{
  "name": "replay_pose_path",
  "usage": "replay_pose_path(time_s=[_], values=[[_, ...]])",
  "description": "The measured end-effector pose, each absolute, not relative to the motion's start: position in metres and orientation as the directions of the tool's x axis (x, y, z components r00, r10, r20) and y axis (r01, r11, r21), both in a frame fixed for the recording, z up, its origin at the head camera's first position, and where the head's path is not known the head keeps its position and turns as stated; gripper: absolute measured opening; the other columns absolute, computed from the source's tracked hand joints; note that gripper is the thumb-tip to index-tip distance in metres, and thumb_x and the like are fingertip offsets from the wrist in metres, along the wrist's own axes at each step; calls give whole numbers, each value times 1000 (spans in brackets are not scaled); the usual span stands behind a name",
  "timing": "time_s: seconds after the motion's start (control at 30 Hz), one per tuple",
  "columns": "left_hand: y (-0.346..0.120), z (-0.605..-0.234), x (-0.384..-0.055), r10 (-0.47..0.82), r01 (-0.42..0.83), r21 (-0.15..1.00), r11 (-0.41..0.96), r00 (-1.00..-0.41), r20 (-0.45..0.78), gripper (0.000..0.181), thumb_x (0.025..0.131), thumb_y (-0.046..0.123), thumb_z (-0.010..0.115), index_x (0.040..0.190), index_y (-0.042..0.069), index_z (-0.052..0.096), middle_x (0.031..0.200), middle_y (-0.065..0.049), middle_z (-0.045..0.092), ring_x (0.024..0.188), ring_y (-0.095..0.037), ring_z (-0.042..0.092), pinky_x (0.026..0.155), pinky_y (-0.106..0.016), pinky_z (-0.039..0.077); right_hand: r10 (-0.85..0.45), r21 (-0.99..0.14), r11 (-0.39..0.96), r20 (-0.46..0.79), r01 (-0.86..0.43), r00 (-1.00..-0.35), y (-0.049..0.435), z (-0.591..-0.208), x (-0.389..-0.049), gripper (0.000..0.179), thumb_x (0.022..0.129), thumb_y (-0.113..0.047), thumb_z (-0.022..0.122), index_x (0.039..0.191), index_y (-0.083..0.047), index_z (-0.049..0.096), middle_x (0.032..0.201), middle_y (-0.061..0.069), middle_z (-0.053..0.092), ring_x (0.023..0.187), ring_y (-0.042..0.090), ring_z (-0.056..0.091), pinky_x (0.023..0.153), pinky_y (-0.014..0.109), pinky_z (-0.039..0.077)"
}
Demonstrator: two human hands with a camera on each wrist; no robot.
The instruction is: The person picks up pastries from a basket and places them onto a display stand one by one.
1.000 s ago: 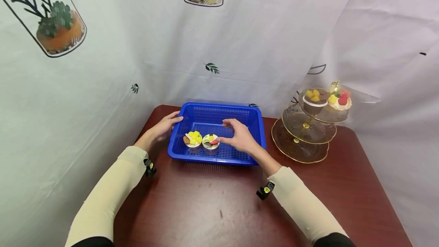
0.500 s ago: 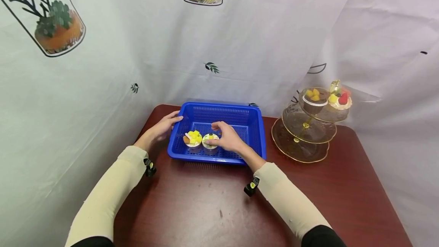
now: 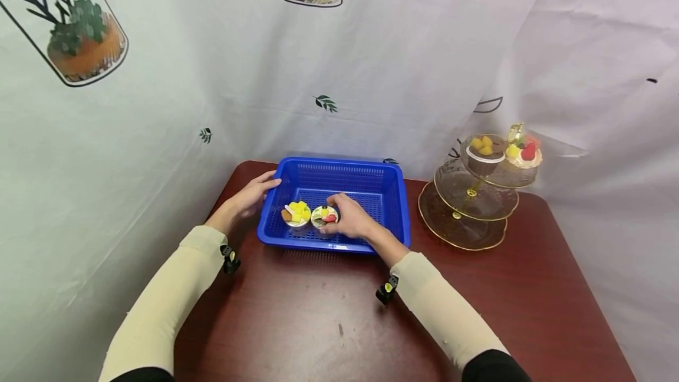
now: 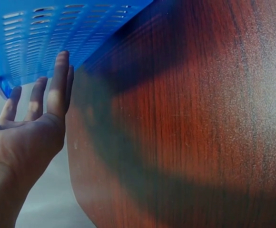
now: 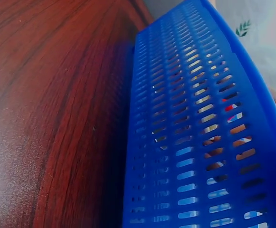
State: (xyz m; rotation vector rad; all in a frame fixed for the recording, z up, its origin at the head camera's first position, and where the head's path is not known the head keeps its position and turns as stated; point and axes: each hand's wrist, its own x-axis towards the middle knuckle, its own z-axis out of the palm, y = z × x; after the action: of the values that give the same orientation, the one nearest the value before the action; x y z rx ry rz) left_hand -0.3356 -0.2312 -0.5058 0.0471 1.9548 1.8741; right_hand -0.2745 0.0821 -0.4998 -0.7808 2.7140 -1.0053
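My left hand [image 3: 251, 196] holds the left side of a blue plastic basket [image 3: 400, 211], its thumb over the rim and its fingers [image 4: 58, 90] along the perforated outer wall. Inside the basket my right hand [image 3: 352, 217] has its thumb and fingers curled round a dessert cup [image 3: 323, 216] topped with red and yellow fruit pieces. Just left of it stands a second dessert cup [image 3: 297, 213] with yellow cubes on top. From the right wrist, the basket's front wall [image 5: 185, 118] hides most of the hand and the cup.
A three-tier cake stand [image 3: 472, 217] with gold rims stands right of the basket. Its top tier bears a brown dessert cup [image 3: 484, 155] and a cream-topped fruit dessert [image 3: 524, 153]. All stand on a dark red wooden table [image 3: 297, 311], with a printed curtain [image 3: 239, 63] behind.
My right hand has moved left and down from above the basket to the fruit-topped dessert cup, and its fingers have closed round it. The left hand stays on the basket's rim.
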Motion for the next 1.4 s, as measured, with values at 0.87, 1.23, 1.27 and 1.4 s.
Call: replay_pose_path(time_s=[0.87, 1.23, 1.27, 1.4], values=[[-235, -507, -333, 323, -260, 958, 120, -902, -285, 64, 113, 36, 52, 169, 17, 26, 155, -27, 48, 111, -25, 69, 89, -44, 62, -548, -567, 686, 11, -456, -837, 79, -506, -273, 67, 81, -21, 94, 135, -1, 60, 130, 13, 67, 121, 30, 63, 105, 44, 51], [-232, -505, -335, 334, -252, 962, 110, -902, -274, 63, 113, 37, 54, 168, 18, 28, 153, -27, 50, 109, -26, 71, 89, -47, 62, -491, -623, 641, 116, -448, -863, 97, -491, -272, 69, 81, -25, 93, 138, -2, 61, 132, 12, 67, 118, 26, 64, 103, 41, 53], [-232, -504, -335, 333, -254, 961, 107, -902, -276, 63, 113, 36, 54, 167, 18, 29, 153, -28, 50, 109, -26, 71, 89, -47, 62, -488, -624, 639, 123, -450, -864, 100, -488, -271, 70, 82, -26, 93, 138, -2, 61, 132, 12, 67, 118, 26, 64, 103, 42, 53], [-233, -503, -335, 344, -254, 961, 111, -897, -277, 64, 113, 35, 52, 168, 17, 26, 155, -29, 48, 109, -25, 71, 89, -45, 62, -472, -634, 623, 162, -458, -867, 114, -476, -268, 69, 82, -27, 93, 138, -3, 61, 130, 10, 67, 115, 25, 65, 99, 42, 54]])
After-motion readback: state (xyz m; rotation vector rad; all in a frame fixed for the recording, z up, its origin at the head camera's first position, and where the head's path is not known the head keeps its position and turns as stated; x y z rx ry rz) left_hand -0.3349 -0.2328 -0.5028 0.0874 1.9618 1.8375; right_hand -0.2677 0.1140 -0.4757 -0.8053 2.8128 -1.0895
